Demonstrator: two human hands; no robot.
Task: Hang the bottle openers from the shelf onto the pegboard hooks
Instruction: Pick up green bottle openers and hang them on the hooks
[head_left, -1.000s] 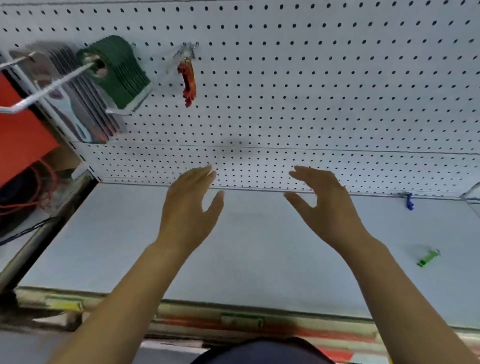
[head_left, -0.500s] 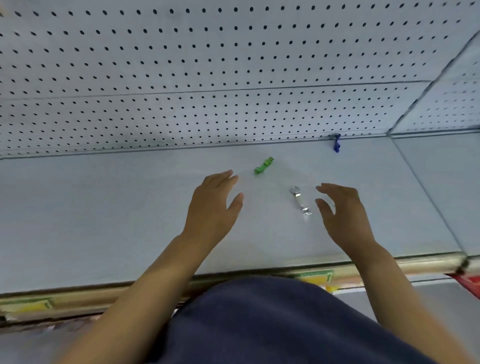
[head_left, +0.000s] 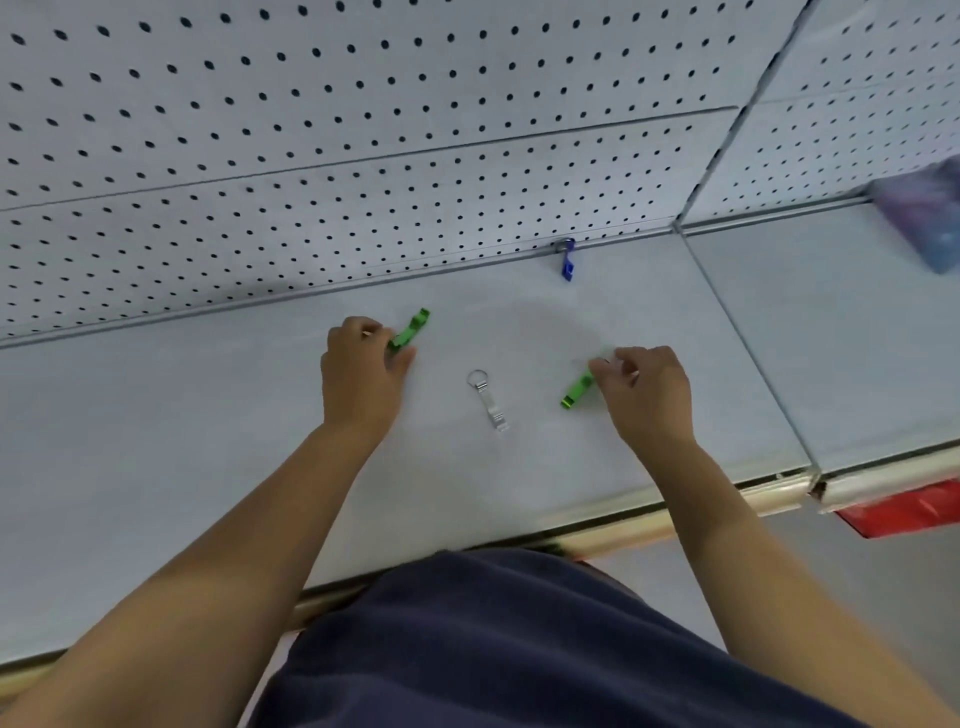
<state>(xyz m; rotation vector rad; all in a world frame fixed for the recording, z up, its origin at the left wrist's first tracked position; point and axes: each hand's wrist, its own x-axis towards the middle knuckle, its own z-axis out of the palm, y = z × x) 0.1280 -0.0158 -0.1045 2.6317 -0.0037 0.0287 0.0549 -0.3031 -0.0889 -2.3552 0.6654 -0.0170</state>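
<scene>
Green bottle opener (head_left: 410, 332), centre frame on the shelf (head_left: 156, 467), points upper right, pinched by my left hand (head_left: 361, 374); my right hand (head_left: 647, 387) seemingly pinches the second green opener (head_left: 577, 389). Silver opener (head_left: 488, 400) lies free between.

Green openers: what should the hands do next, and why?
Probably lift both straight up off the shelf: the left hand pinches the left green opener, the right hand pinches the right green opener, and both openers lie on the shelf.
</scene>
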